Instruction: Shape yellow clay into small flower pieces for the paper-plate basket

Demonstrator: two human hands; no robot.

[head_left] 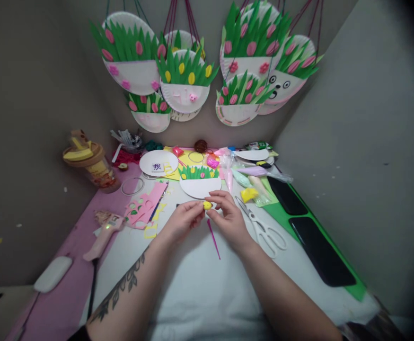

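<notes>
Head-worn view, forward and down over nearby hands (186, 219)

- A small, rounded, bright yellow piece (207, 205) is held up between the fingertips of the left hand (188, 217) and right hand (225, 214).
- Fingers partly cover the yellow piece; its material and finer detail are too small to tell.
- It appears just on the near side of a half-round white paper plate (198, 187).

Brown-lidded cup (103, 173) at left, white corded device (53, 274) nearer; two black slabs (322, 251) on green sheet (277, 214)
</notes>
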